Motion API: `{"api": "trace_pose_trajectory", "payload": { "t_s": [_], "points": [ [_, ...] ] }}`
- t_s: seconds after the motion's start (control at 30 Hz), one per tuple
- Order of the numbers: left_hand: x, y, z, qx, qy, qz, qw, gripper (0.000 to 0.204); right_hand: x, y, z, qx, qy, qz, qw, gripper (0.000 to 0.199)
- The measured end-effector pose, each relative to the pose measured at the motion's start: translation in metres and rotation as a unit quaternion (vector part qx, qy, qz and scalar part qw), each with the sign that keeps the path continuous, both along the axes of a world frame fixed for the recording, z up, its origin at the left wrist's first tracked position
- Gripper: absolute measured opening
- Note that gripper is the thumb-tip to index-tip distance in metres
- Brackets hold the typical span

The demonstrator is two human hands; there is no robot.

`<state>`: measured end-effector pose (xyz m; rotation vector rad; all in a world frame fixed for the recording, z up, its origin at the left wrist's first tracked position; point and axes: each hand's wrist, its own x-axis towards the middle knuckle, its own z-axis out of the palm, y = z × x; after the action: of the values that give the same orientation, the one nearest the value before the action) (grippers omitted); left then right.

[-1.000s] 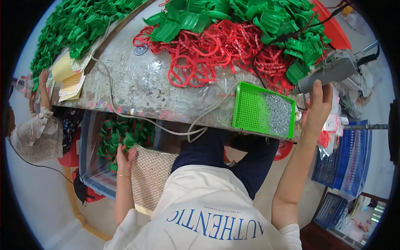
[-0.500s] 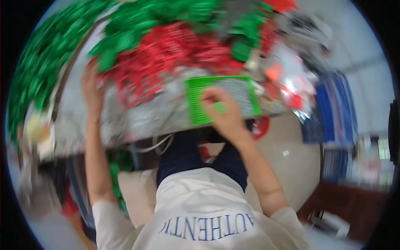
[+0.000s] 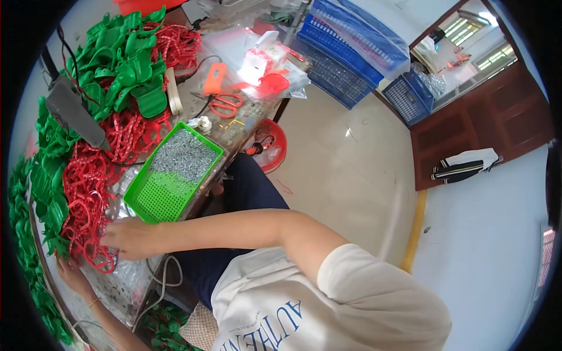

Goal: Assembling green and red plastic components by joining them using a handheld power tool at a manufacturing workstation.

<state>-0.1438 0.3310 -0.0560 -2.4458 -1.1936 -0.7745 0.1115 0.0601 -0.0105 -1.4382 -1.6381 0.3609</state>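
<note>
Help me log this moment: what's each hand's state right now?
Left hand: by the green pieces; grip can't be told.
Right hand: at the red straps; grip can't be told.

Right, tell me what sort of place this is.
Probably a small assembly workshop: the worn worktable bears heaps of similar green plastic parts and patterned red straps, plus a perforated green tray partly filled with small silvery pieces.
</note>
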Motion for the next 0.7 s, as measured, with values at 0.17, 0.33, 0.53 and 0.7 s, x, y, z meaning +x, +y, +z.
{"api": "trace_pose_trajectory", "payload": {
  "t_s": [0.17,0.33,0.53,0.7],
  "points": [
    [0.003,-0.004,0.012,0.027,0.021,-0.022,0.999,0.026,-0.033,0.061,-0.056,0.072,-0.177,-0.049,0.98,0.025],
    [0.016,-0.043,0.036,0.016,-0.048,-0.104,0.993,0.025,-0.034,0.07,-0.076,0.024,-0.241,-0.071,0.968,0.013],
    [0.011,-0.089,0.035,-0.131,-0.308,-0.015,0.942,0.029,-0.017,0.064,-0.06,0.052,-0.192,-0.074,0.977,0.01],
    [0.008,-0.137,0.031,-0.237,-0.519,0.025,0.821,0.041,-0.006,0.048,-0.012,0.119,-0.061,-0.11,0.985,0.009]
  ]
}}
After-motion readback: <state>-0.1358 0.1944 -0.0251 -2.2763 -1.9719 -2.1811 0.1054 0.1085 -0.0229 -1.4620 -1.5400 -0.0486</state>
